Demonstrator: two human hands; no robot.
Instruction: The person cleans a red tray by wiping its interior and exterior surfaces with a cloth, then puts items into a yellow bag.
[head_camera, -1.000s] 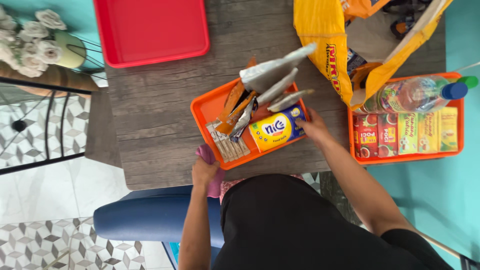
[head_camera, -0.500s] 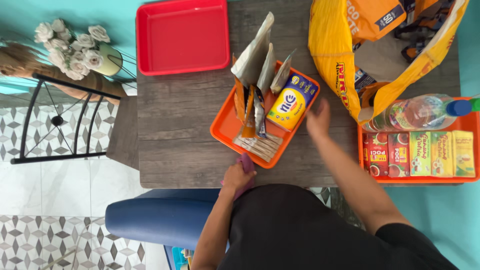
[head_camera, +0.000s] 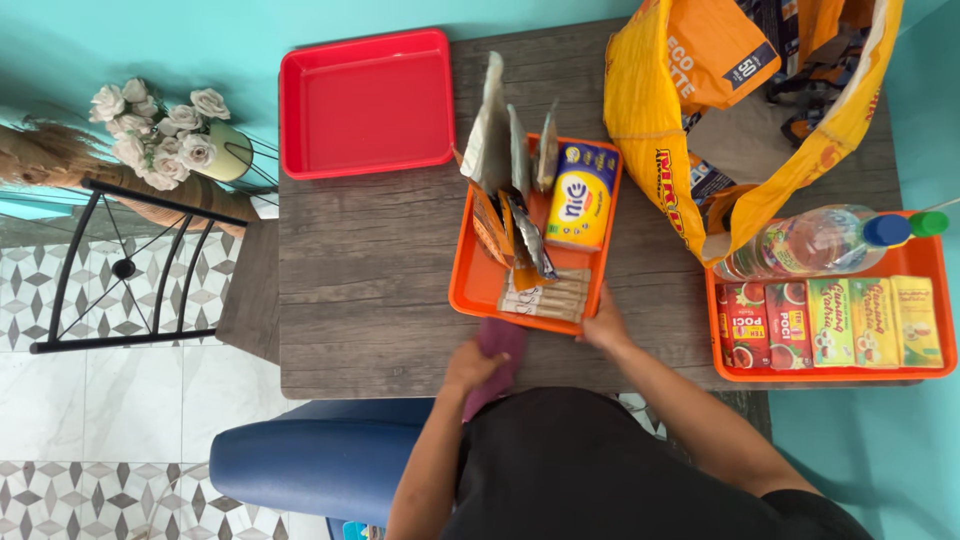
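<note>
**Hands at the near edge of the orange tray**

The left hand (head_camera: 470, 367) lies on a purple cloth (head_camera: 495, 355) at the near edge of the grey wooden surface (head_camera: 370, 270), fingers folded down over the fabric so the grip presses it flat against the wood. The cloth sits just near of the orange tray (head_camera: 475, 290), close to its near left corner, and hangs partly over the surface's edge.

The right hand (head_camera: 603, 328) is at the tray's near right corner, its grip closed on the rim there; how far the fingers reach under the rim cannot be told.

The tray stands in the middle of the surface. It holds a yellow and blue pack (head_camera: 581, 195) lying on the far right side, silver pouches (head_camera: 495, 130) standing upright on the far left, orange sachets (head_camera: 492, 232) beside them, and a row of pale stick packets (head_camera: 545, 296) lying along the near side.

Far left of it lies a red tray (head_camera: 365, 100). To the right a yellow bag (head_camera: 660, 120) stands open, and near right a second orange tray (head_camera: 925, 262) carries a clear bottle (head_camera: 800, 243) and a row of boxes (head_camera: 830, 322).
</note>
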